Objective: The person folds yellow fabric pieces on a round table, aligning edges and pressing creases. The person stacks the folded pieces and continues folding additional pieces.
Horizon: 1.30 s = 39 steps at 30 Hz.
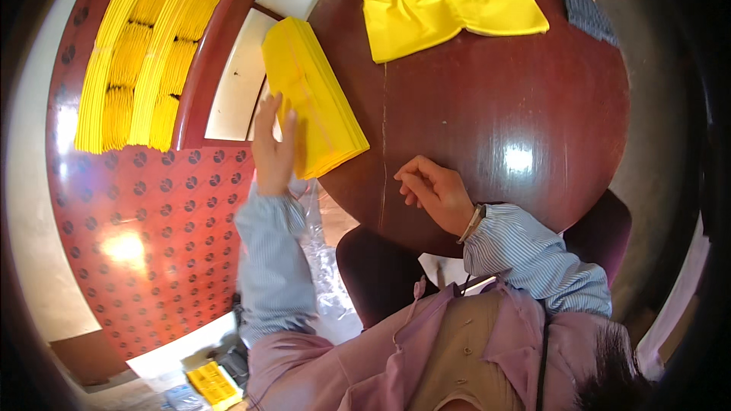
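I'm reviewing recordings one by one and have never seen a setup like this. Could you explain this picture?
There is no machine: a person works with two bare hands. The wide, bent view comes from a camera on their head, looking down.

A round dark-red table stands in front, with a folded yellow piece at its far side. A long yellow stack lies at its left edge. More yellow bundles sit further left.

The left hand is open beside the long stack; contact is unclear. The right hand is loosely curled, with nothing visible in it.
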Available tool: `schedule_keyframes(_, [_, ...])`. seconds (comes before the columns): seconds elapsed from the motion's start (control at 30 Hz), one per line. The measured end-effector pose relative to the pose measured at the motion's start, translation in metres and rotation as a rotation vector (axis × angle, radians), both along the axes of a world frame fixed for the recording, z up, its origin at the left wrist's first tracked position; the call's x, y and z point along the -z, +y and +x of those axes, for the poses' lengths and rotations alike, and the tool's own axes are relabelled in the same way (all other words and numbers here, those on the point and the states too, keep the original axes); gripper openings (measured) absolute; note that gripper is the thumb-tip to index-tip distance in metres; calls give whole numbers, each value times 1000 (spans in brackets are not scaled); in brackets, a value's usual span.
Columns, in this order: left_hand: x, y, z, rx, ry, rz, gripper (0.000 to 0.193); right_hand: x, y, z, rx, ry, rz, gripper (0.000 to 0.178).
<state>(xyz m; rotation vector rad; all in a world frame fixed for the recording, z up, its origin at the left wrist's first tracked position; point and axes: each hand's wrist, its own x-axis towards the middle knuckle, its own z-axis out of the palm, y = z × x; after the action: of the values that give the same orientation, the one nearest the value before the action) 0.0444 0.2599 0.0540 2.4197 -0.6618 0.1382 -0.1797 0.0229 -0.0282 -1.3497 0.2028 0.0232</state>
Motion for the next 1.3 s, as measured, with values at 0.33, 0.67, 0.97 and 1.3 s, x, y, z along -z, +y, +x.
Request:
schedule_keyframes(0.33, [18, -47, -86, 9, -1, 278, 85, 24, 21, 44, 106, -263, -59, 42])
schedule_keyframes(0.67, [35, -36, -88, -5, 152, 88, 83, 18, 25, 56, -34, -188, 98, 32])
schedule_keyframes(0.97, [42, -33, -89, -61, 211, 4, 85, 12, 22, 56, -115, -145, 70, 32])
schedule_keyframes(1.3, [48, -29, -88, -21, 188, 31, 65, 14, 26, 59, -107, -78, 78, 40])
